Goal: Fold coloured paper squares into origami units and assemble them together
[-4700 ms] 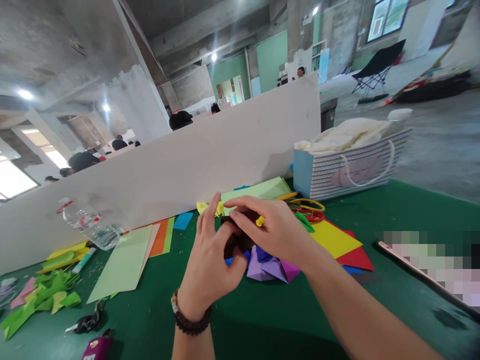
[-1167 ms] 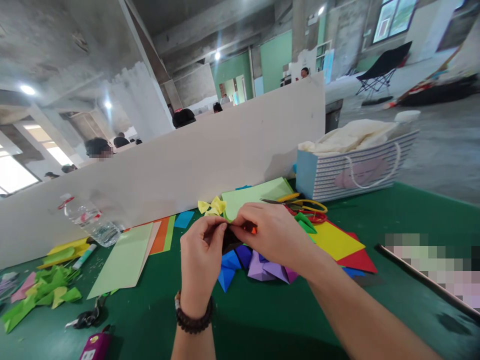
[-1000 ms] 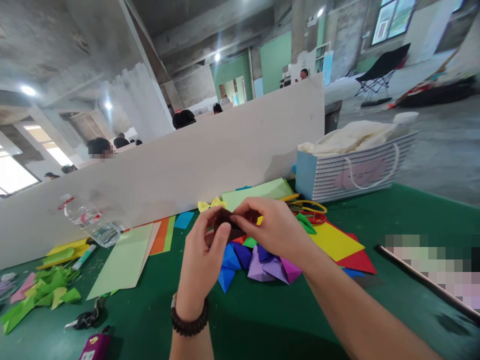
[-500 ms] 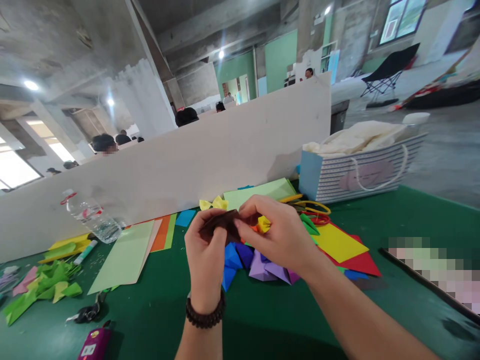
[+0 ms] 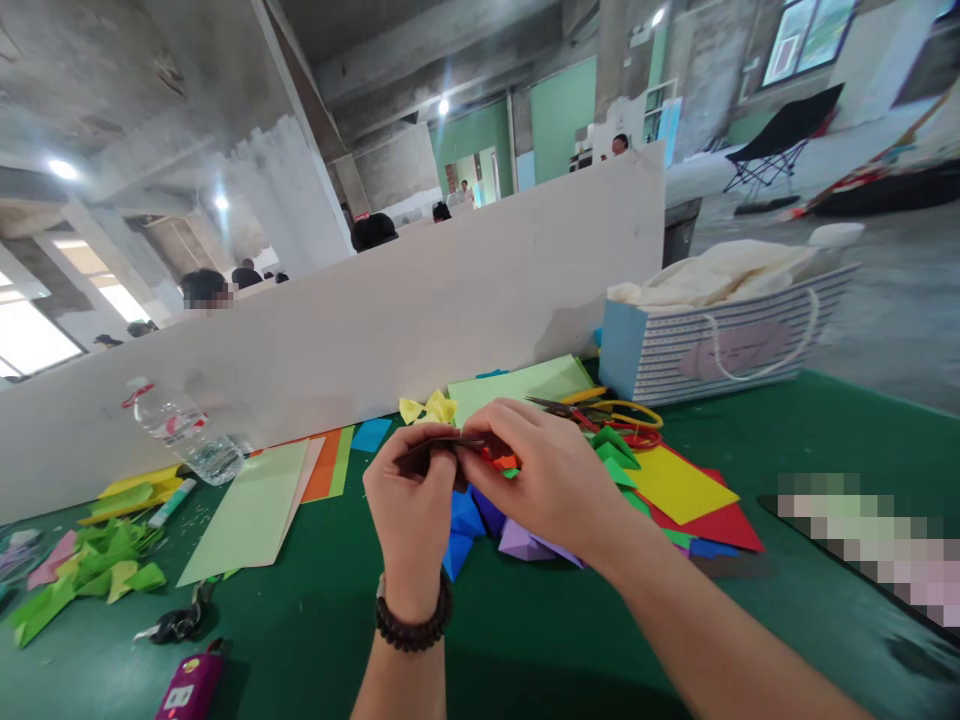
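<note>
Between my two hands is a dark brown piece of folded paper [image 5: 429, 452], held above the green table. My left hand [image 5: 409, 500] pinches it from the left, thumb in front. My right hand [image 5: 536, 480] grips its right end with thumb and fingertips, which partly hide the paper. Below and behind the hands lie folded paper pieces in blue [image 5: 463, 525], purple [image 5: 525, 541] and green [image 5: 616, 455]. A yellow folded paper piece [image 5: 429, 408] rests just beyond my left hand.
Flat yellow paper [image 5: 686, 485] lies over red sheets at right, near scissors [image 5: 634, 432]. A striped paper bag [image 5: 720, 340] stands behind. Pale green sheets [image 5: 244, 515], a tilted water bottle [image 5: 184, 430], green scraps [image 5: 112, 560], keys [image 5: 180, 622] and a purple case [image 5: 191, 685] are at left.
My right hand has shifted slightly left, closer to my left hand. The brown paper has turned more edge-on, and the scissors' blades have come into view behind.
</note>
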`<state>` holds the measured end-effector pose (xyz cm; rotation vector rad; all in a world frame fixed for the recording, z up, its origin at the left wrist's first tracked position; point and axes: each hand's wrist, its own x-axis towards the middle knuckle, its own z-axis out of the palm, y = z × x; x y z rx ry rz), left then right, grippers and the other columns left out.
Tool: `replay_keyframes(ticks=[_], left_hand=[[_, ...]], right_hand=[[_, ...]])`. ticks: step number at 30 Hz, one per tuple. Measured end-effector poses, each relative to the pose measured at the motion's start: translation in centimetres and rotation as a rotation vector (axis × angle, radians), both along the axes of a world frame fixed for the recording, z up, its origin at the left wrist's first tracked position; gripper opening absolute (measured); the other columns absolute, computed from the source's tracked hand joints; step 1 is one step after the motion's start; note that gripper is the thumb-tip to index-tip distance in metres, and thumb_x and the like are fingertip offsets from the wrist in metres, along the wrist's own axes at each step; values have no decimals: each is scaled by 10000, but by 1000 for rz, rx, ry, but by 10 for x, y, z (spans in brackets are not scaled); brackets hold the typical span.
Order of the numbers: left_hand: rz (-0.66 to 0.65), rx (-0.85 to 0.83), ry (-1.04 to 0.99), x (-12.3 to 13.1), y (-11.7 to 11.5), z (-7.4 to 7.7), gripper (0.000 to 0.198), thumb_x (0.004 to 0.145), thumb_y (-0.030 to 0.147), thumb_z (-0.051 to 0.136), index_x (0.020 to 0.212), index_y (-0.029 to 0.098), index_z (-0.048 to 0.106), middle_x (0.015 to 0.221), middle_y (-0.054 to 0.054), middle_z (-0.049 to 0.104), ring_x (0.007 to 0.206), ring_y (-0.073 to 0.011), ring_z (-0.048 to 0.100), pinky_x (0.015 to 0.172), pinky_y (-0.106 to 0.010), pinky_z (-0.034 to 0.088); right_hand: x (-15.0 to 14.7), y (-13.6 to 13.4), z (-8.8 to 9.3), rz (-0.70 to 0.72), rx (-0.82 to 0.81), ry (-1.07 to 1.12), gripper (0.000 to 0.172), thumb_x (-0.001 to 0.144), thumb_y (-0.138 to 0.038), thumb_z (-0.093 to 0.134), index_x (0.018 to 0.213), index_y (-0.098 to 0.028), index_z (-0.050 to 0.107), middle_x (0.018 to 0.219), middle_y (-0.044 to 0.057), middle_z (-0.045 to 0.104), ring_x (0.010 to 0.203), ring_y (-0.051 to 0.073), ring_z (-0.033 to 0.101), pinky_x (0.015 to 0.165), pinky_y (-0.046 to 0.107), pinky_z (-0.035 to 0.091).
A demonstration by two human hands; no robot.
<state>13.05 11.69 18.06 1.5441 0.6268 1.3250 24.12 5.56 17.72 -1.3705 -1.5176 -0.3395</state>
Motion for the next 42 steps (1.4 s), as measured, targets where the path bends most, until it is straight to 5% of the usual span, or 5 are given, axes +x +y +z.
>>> replay_keyframes(ticks=[7,21,27,33,42], left_hand=[[-92,-147,-81,3,1,0,85,674,191,602,736,175,658,673,0,682,543,-97,614,441,-168,464],[-36,53,208,-4,1,-2,252,861,397,558,890,174,671,664,-9,663,481,-92,546,443,-195,425],[83,220,409,-7,4,-4,436,915,442,463,575,170,485,511,18,528,445,-79,442,422,-194,331],[124,338,390,-10,4,3,271,923,361,470,987,193,673,780,-32,674,624,-117,569,551,-209,436],[125,339,375,-14,3,3,260,926,293,458,884,182,689,634,7,617,553,-94,547,528,-192,436]], right_hand=[[-1,1,-5,2,135,38,61,843,-177,528,827,-201,582,709,1,664,610,114,608,571,216,440],[2,-1,3,13,-31,341,89,829,-248,541,761,-197,566,659,-1,676,574,125,616,549,222,436],[8,-2,6,14,-156,382,145,808,-277,551,691,-204,507,571,-33,606,507,104,541,488,205,382],[7,-3,5,4,-176,353,153,809,-271,530,679,-207,480,558,-35,577,491,102,493,480,217,347],[6,-3,6,136,-60,348,136,830,-182,517,930,-212,605,816,1,681,693,131,626,637,241,462]])
